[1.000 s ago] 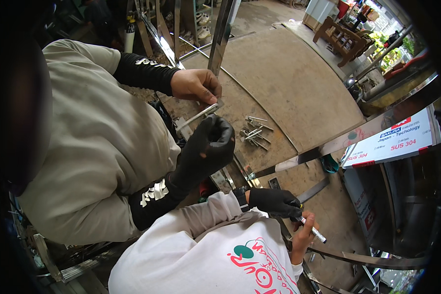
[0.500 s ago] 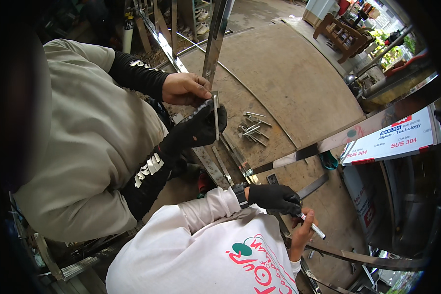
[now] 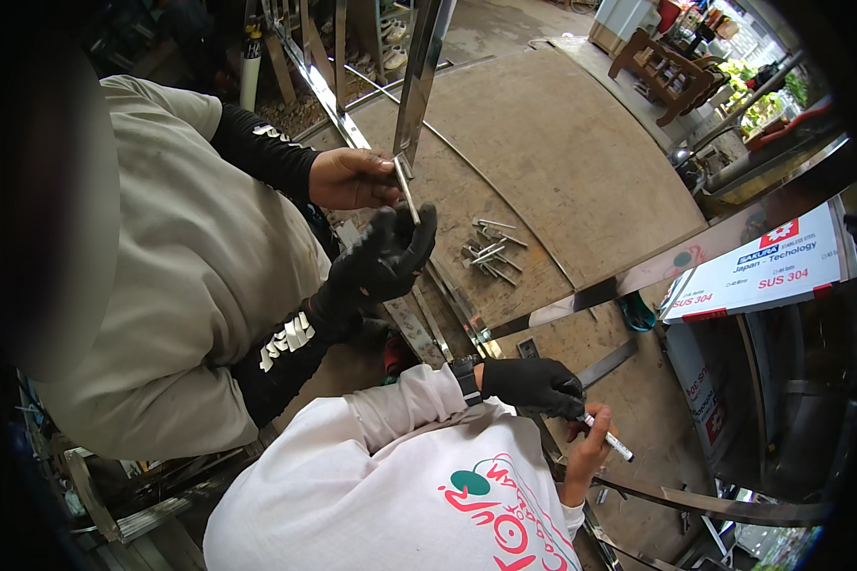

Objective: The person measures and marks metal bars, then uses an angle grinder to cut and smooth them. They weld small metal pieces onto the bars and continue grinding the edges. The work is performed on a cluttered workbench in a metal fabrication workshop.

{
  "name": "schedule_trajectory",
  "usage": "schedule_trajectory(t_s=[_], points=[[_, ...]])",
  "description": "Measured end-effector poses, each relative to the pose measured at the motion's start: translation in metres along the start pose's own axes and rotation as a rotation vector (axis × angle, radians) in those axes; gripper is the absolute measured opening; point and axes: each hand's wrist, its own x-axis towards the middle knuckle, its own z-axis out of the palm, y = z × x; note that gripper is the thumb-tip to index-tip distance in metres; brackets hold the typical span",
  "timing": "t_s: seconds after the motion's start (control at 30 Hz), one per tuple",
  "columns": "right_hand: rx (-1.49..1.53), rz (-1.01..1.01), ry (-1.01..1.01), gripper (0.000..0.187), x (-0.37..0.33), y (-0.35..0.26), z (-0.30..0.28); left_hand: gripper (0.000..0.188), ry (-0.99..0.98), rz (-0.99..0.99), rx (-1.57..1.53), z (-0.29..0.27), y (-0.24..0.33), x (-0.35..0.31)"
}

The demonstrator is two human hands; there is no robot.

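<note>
- Marker (image 3: 619,447), lower right of frame: long axis diagonal, dark end pointing down-right.
- Right hand (image 3: 588,457): clamped on marker.
- Left hand (image 3: 531,384), gloved, at its upper end: grip cannot be told.

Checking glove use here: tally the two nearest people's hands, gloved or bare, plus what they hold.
Black-gloved hands: 2
Bare hands: 2
Marker pen: 1
Held metal rod: 1
Total: 6
</note>
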Motion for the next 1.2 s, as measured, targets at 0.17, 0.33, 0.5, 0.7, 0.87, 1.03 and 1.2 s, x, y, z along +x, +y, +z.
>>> schedule_trajectory(t_s=[0.17,0.33,0.5,0.7,0.87,1.03,1.2], points=[[0.008,0.005,0.001,0.059,0.0,-0.001,0.0,0.037,-0.014,-0.028,0.022,-0.001,0.004,0.0],[0.016,0.025,0.03,0.059,-0.001,0.002,0.0,0.038,0.012,0.014,0.032,0.004,-0.013,0.005],[0.062,0.111,-0.035,0.063,-0.001,0.004,-0.006,0.036,0.018,-0.016,0.07,0.0,0.0,0.003],[0.307,0.106,0.077,0.07,0.002,-0.003,-0.005,0.025,0.607,0.369,0.082,-0.017,0.027,-0.017],[0.201,0.104,0.092,0.067,0.01,-0.002,-0.007,0.022,0.932,0.41,0.197,-0.036,0.015,-0.035],[-0.001,0.044,-0.149,0.064,0.015,-0.004,-0.009,0.032,1.09,0.191,0.082,-0.059,-0.095,-0.022],[-0.037,0.191,-0.115,0.045,0.017,0.009,-0.013,0.038,0.962,-0.113,0.054,-0.086,-0.128,-0.007]])
